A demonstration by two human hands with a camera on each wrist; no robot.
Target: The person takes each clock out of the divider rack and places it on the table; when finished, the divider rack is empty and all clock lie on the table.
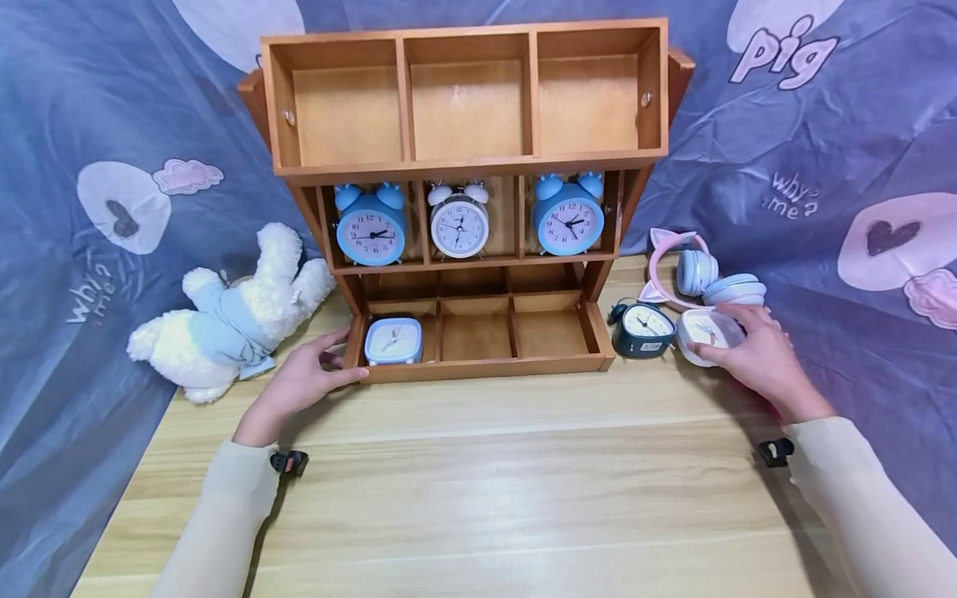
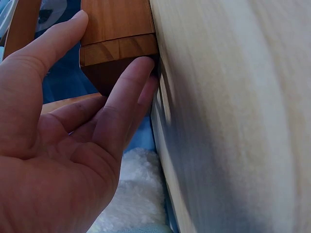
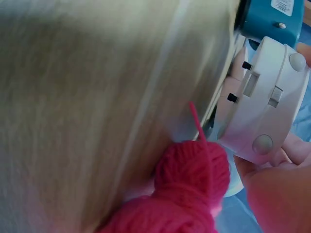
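Observation:
My right hand (image 1: 758, 353) grips a small white alarm clock (image 1: 695, 336) at the table's right, thumb along its near side. Seen from the right wrist, the clock (image 3: 267, 97) shows its round feet and small switches. Beside it stands a dark teal alarm clock (image 1: 645, 328). My left hand (image 1: 302, 378) holds the front left corner of a brown wooden shelf (image 1: 486, 370), thumb at the front and fingers at the end. A light-blue square clock (image 1: 394, 340) sits in the bottom row's left compartment.
The middle row holds two blue twin-bell clocks (image 1: 371, 237) (image 1: 570, 226) with a white one (image 1: 459, 228) between. Cat-ear headphones (image 1: 691, 274) lie behind my right hand, a white plush toy (image 1: 239, 320) at the left. Red yarn (image 3: 192, 170) shows near the right wrist.

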